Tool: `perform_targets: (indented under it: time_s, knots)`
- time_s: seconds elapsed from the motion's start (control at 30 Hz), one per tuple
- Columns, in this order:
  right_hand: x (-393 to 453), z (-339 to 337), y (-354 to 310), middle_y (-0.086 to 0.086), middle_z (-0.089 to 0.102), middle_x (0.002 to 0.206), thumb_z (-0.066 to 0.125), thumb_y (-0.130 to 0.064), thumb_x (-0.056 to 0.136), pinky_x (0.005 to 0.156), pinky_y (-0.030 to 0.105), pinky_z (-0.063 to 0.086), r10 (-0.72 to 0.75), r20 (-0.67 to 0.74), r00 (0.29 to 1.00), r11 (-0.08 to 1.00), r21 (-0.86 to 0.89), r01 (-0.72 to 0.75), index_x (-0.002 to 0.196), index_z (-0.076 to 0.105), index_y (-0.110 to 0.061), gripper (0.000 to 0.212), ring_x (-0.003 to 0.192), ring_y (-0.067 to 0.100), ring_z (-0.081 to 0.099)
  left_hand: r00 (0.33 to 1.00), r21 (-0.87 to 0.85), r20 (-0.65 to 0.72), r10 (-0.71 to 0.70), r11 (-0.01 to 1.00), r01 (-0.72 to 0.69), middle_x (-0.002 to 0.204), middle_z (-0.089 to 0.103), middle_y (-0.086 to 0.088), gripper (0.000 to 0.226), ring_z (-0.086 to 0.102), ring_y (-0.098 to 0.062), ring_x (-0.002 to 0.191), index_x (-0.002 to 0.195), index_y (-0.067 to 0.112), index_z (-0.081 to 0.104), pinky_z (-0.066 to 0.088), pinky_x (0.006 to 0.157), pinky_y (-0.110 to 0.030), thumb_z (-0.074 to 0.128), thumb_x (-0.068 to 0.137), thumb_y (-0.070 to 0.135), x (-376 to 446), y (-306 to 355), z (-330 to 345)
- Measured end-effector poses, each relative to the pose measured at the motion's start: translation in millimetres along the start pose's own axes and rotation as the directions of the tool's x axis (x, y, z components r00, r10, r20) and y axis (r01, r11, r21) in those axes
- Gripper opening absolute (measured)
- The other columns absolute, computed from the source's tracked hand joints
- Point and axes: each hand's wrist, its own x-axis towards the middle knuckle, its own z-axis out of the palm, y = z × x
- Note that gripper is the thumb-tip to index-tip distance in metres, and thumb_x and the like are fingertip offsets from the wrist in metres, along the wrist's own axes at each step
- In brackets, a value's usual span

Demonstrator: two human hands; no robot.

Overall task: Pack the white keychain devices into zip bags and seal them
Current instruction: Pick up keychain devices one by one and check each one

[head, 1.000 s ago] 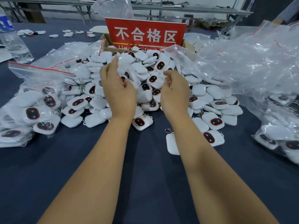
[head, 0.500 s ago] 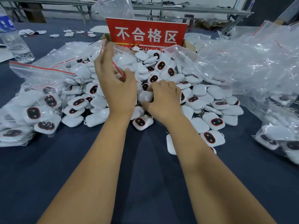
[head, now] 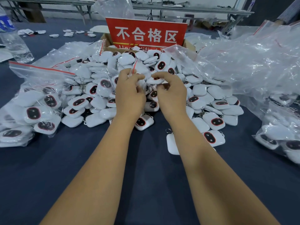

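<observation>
A big heap of white keychain devices (head: 199, 95) with dark oval windows covers the middle of the dark blue table. Over the heap, my left hand (head: 129, 93) grips a small clear zip bag (head: 138, 69) with a red strip. My right hand (head: 172, 91) pinches one white keychain device (head: 155, 80) right beside the bag's mouth. Both hands sit close together. How far the device sits inside the bag I cannot tell.
A filled zip bag (head: 32, 103) lies at the left and another (head: 279, 137) at the right. Loose clear bags (head: 253, 59) pile up at the right rear. A red sign (head: 146, 34) stands on a cardboard box behind the heap. A water bottle (head: 14, 41) stands far left.
My left hand came down from its raised position, holding the bag. My right hand lifted a device off the heap and brought it up to the bag's mouth.
</observation>
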Motion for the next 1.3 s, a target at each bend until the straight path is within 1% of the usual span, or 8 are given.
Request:
perform_targets:
  time_s: [0.17, 0.3, 0.43, 0.63, 0.83, 1.0, 1.17, 1.3]
  knots:
    - [2, 0, -3, -0.005, 0.065, 0.107, 0.047, 0.006, 0.081, 0.059, 0.005, 0.041, 0.112, 0.057, 0.992, 0.982, 0.146, -0.119, 0.103, 0.069, -0.021, 0.041, 0.071, -0.005, 0.056, 1.000, 0.021, 0.011, -0.009, 1.000, 0.008, 0.132, 0.048, -0.007, 0.042, 0.048, -0.018, 0.119, 0.113, 0.011, 0.070, 0.027, 0.076, 0.006, 0.051, 0.080, -0.008, 1, 1, 0]
    - [0, 2, -3, -0.014, 0.061, 0.112, 0.060, -0.001, 0.083, 0.078, 0.005, 0.042, 0.037, 0.038, 0.999, 0.993, 0.106, -0.041, 0.117, 0.061, -0.024, 0.041, 0.095, -0.015, 0.055, 0.998, -0.006, 0.048, -0.027, 1.000, 0.028, 0.133, 0.047, -0.005, 0.039, 0.047, -0.016, 0.122, 0.118, 0.012, 0.068, 0.029, 0.084, -0.001, 0.052, 0.085, -0.003, 3, 0, -1]
    - [1, 1, -1, -0.014, 0.062, 0.090, 0.064, 0.002, 0.081, 0.058, 0.004, 0.043, 0.084, 0.000, 0.996, 0.987, 0.135, -0.083, 0.110, 0.052, -0.025, 0.042, 0.072, -0.017, 0.056, 0.997, -0.067, 0.028, -0.077, 0.995, 0.079, 0.131, 0.048, -0.002, 0.043, 0.048, -0.015, 0.121, 0.121, 0.011, 0.066, 0.036, 0.095, -0.015, 0.048, 0.086, -0.005, 2, 8, 0]
    - [2, -2, -4, -0.011, 0.065, 0.079, 0.057, 0.006, 0.082, 0.050, 0.013, 0.045, 0.066, 0.037, 0.997, 0.987, 0.146, -0.071, 0.092, 0.070, -0.023, 0.034, 0.053, -0.004, 0.055, 0.971, -0.309, -0.058, -0.232, 0.929, 0.203, 0.119, 0.051, 0.009, 0.045, 0.051, 0.006, 0.091, 0.116, 0.020, 0.068, 0.040, 0.086, -0.004, 0.045, 0.086, -0.005, 3, 17, -6]
    - [1, 1, -3, -0.014, 0.060, 0.084, 0.067, -0.001, 0.079, 0.062, 0.015, 0.049, 0.079, 0.031, 0.996, 0.988, 0.133, -0.082, 0.094, 0.051, -0.031, 0.037, 0.067, -0.004, 0.056, 0.971, -0.307, 0.005, -0.239, 0.924, 0.229, 0.116, 0.054, 0.009, 0.044, 0.051, -0.001, 0.105, 0.115, 0.014, 0.069, 0.035, 0.086, 0.001, 0.040, 0.089, -0.007, 2, 13, -6]
    - [1, 0, -3, -0.017, 0.065, 0.069, 0.066, -0.007, 0.086, 0.058, 0.015, 0.046, 0.061, 0.145, 0.987, 0.992, 0.105, -0.077, 0.087, 0.065, -0.033, 0.026, 0.061, -0.004, 0.057, 0.978, -0.330, 0.044, -0.203, 0.921, 0.206, 0.109, 0.048, 0.013, 0.030, 0.049, 0.003, 0.101, 0.108, 0.019, 0.067, 0.031, 0.080, 0.005, 0.043, 0.096, 0.005, 0, 16, -1]
    - [1, 3, -4, -0.002, 0.074, 0.103, 0.058, 0.000, 0.091, 0.080, 0.021, 0.055, 0.115, 0.224, 0.968, 0.976, 0.157, -0.152, 0.112, 0.065, -0.018, 0.029, 0.094, 0.008, 0.069, 0.986, -0.345, 0.064, -0.153, 0.924, 0.166, 0.108, 0.049, 0.013, 0.021, 0.047, 0.009, 0.098, 0.096, 0.028, 0.059, 0.030, 0.076, 0.005, 0.045, 0.099, 0.012, -2, 17, -2]
    - [2, 2, -1, 0.003, 0.074, 0.101, 0.056, -0.002, 0.093, 0.082, 0.027, 0.057, 0.167, 0.202, 0.965, 0.972, 0.131, -0.195, 0.114, 0.062, -0.016, 0.026, 0.092, 0.012, 0.070, 0.986, -0.324, 0.112, -0.120, 0.934, 0.150, 0.115, 0.053, 0.011, 0.024, 0.049, 0.005, 0.102, 0.114, 0.017, 0.067, 0.030, 0.080, 0.005, 0.047, 0.101, 0.015, -1, 13, -1]
